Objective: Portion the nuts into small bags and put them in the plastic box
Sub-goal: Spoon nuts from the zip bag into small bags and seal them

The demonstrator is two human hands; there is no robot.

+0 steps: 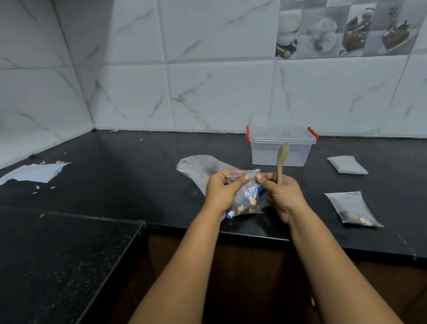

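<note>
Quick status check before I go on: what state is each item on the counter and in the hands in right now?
Small bag: held up, nuts at bottom, both hands pinching its top.
Left hand: pinching bag top.
Right hand: pinching bag top, also holding wooden spoon upright.
Plastic box: lid on, red clips.
Filled bag: lying flat.
Large bag: lying on counter.
Empty bags: stacked flat.
</note>
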